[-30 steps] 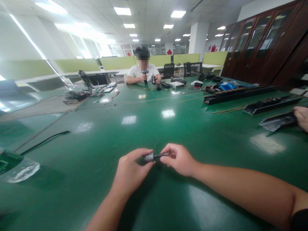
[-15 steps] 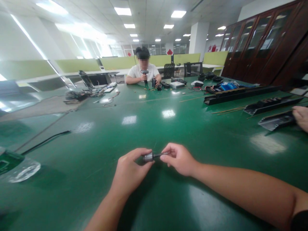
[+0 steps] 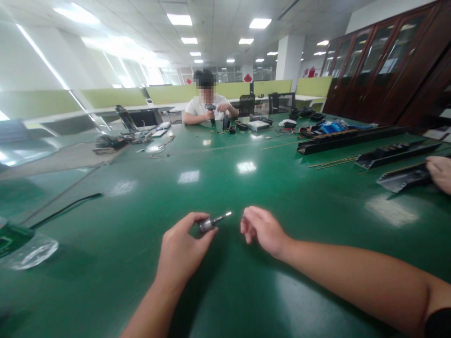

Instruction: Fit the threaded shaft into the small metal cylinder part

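Between the thumb and fingers of my left hand point(image 3: 181, 246) is a small grey metal cylinder that looks like a drill chuck point(image 3: 206, 226). A thin dark shank point(image 3: 222, 217) with a bright silver tip sticks out of it toward the right. It is held just above the green table point(image 3: 225, 291). My right hand point(image 3: 262, 227) is a short way to the right of the tip, apart from it. Its fingers are curled together, with a tiny dark bit of something at the fingertips, too small to name.
A clear bottle point(image 3: 38, 251) with a green label lies at the left, near a black cable point(image 3: 66, 210). Long black metal channels point(image 3: 398, 180) and thin rods are on the right, where another person's hand point(image 3: 440, 171) rests. Across the table a person point(image 3: 197, 108) holds a power tool.
My right hand has come off the shank, which now shows its silver tip. My left hand has shifted slightly left and tilted the chuck. The person opposite has raised one hand toward the tool.
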Demonstrator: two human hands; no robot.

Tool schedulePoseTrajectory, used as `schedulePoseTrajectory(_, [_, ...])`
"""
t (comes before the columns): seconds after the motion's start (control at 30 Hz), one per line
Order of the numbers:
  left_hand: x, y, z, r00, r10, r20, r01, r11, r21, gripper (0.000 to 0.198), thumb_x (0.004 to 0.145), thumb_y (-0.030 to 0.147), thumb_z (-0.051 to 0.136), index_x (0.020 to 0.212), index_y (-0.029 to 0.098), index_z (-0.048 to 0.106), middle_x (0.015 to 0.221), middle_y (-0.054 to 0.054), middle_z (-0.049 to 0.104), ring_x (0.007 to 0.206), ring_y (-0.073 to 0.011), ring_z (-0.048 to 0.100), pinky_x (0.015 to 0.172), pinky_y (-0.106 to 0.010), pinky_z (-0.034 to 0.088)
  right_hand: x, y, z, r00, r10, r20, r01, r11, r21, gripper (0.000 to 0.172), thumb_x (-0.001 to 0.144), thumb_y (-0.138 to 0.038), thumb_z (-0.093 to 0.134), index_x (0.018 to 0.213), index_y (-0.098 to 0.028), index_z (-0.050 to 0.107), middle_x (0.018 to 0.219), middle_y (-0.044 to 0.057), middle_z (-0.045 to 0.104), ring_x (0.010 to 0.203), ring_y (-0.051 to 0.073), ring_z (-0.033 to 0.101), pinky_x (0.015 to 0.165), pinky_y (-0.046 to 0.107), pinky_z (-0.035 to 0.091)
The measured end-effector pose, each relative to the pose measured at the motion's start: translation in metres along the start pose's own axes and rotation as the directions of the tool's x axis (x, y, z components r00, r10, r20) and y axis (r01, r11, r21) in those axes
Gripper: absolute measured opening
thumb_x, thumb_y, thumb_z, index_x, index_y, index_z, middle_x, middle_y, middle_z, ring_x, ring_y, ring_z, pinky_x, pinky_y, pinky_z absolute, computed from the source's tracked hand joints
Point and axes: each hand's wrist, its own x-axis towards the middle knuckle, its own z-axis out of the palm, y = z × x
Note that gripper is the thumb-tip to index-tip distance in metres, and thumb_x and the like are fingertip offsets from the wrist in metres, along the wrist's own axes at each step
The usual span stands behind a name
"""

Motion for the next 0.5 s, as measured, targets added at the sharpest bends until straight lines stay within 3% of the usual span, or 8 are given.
schedulePoseTrajectory(0.13, [0.006, -0.004, -0.004, 0.982, -0.158, -0.107, 0.160, 0.987, 0.016, 0.043, 0.077, 0.051, 0.071, 0.111, 0.024, 0.068, 0.100, -0.006, 0.074, 0.093, -0.0276, 0.070, 0.088, -0.041, 0.055, 0.003, 0.004, -0.001, 0.995, 0.093, -0.025, -0.089, 0.987, 0.133, 0.053, 0.090, -0.069, 0.048, 0.072, -0.019, 0.050, 0.051, -0.004, 0.052, 0.038, 0.009, 0.044, 0.038, 0.022, 0.031])
schedulePoseTrajectory(0.2, [0.009, -0.003, -0.004, 0.965, -0.247, -0.087, 0.242, 0.968, -0.067, 0.049, 0.080, 0.052, 0.067, 0.119, 0.022, 0.065, 0.103, -0.008, 0.074, 0.096, -0.0281, 0.070, 0.092, -0.043, 0.055, 0.004, 0.005, -0.001, 0.994, 0.107, -0.027, -0.102, 0.983, 0.151, 0.054, 0.089, -0.070, 0.049, 0.070, -0.020, 0.048, 0.048, -0.004, 0.050, 0.037, 0.010, 0.041, 0.036, 0.022, 0.030])
schedulePoseTrajectory(0.3, [0.013, 0.004, -0.006, 0.937, -0.350, 0.004, 0.334, 0.891, -0.309, 0.047, 0.082, 0.050, 0.065, 0.116, 0.018, 0.065, 0.108, -0.010, 0.074, 0.103, -0.0273, 0.070, 0.098, -0.042, 0.054, 0.005, 0.006, -0.001, 0.996, 0.091, -0.012, -0.089, 0.984, 0.155, 0.055, 0.088, -0.072, 0.049, 0.069, -0.020, 0.047, 0.048, -0.004, 0.050, 0.037, 0.009, 0.041, 0.036, 0.022, 0.030])
schedulePoseTrajectory(0.4, [0.010, 0.012, -0.017, 0.916, -0.398, 0.054, 0.368, 0.776, -0.512, 0.042, 0.080, 0.047, 0.069, 0.109, 0.017, 0.062, 0.112, -0.011, 0.074, 0.108, -0.0252, 0.070, 0.100, -0.038, 0.055, 0.005, 0.004, 0.000, 0.997, 0.069, 0.017, -0.071, 0.991, 0.117, 0.056, 0.088, -0.073, 0.046, 0.070, -0.020, 0.047, 0.048, -0.004, 0.050, 0.037, 0.009, 0.042, 0.037, 0.022, 0.030])
schedulePoseTrajectory(0.5, [-0.008, 0.004, -0.042, 0.938, -0.346, 0.024, 0.320, 0.836, -0.447, 0.035, 0.080, 0.046, 0.071, 0.103, 0.021, 0.063, 0.106, -0.008, 0.076, 0.100, -0.0249, 0.073, 0.090, -0.035, 0.061, 0.004, 0.002, 0.001, 0.998, 0.047, 0.047, -0.051, 0.996, 0.077, 0.056, 0.088, -0.073, 0.045, 0.070, -0.019, 0.048, 0.049, -0.004, 0.050, 0.038, 0.009, 0.043, 0.037, 0.021, 0.031])
